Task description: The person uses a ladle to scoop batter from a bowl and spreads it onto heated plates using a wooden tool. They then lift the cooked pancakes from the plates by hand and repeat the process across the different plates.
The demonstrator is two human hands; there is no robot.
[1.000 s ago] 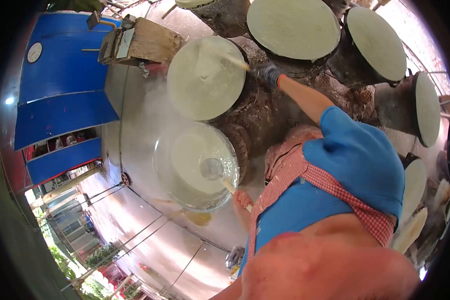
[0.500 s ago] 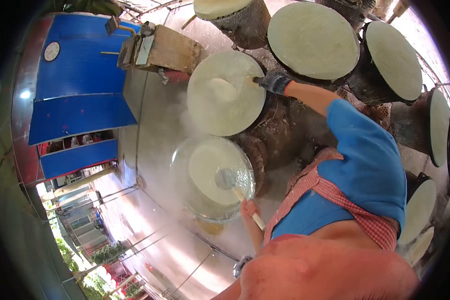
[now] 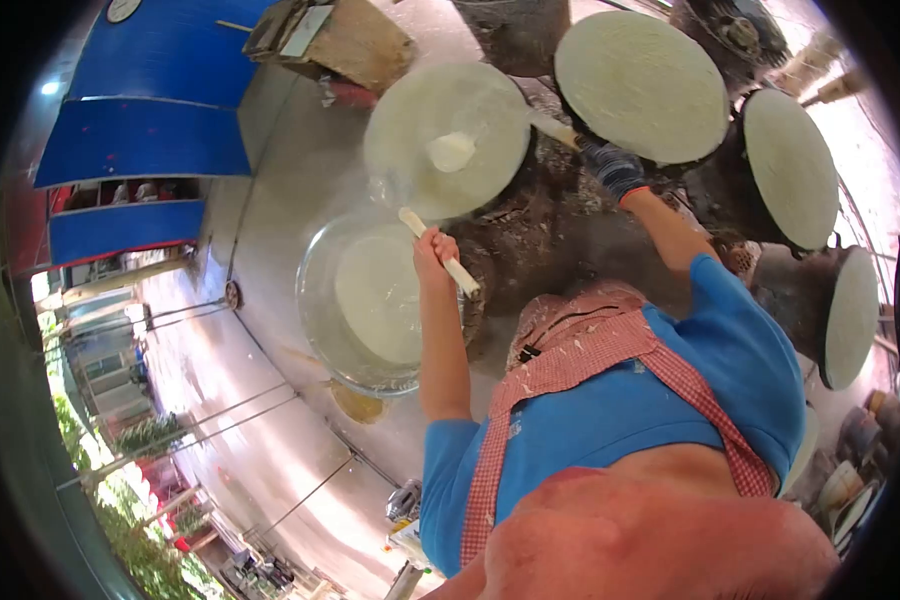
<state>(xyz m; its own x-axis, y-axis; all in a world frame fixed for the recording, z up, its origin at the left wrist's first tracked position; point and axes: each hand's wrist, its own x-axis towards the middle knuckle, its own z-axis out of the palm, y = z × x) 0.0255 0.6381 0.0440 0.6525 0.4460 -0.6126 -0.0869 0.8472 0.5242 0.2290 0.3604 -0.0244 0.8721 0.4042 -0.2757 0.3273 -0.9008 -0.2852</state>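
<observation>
**Batter ladled onto the near-left griddle**

I see a grey concrete floor, blue panels [image 3: 140,140] far left. I count four round cloth-topped steaming griddles [image 3: 642,85] holding pale sheets. My bare left hand [image 3: 432,247] clenches a wooden-handled ladle [image 3: 440,252] between the griddle [image 3: 448,135] and one clear batter basin [image 3: 370,300]. My gloved right hand [image 3: 610,165] grips a wooden stick [image 3: 555,130].

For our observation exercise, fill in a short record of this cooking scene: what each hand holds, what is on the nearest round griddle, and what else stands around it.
Left hand: bare, gripping a ladle handle
Right hand: in a dark glove, gripping a wooden stick
Nearest griddle: round, pale, with a blob of batter near its middle
Bowl: clear, holding pale batter, beside the griddle
Other griddles: covered with thin pale sheets
Clothing: blue shirt, red checked apron
Background: blue panels
</observation>
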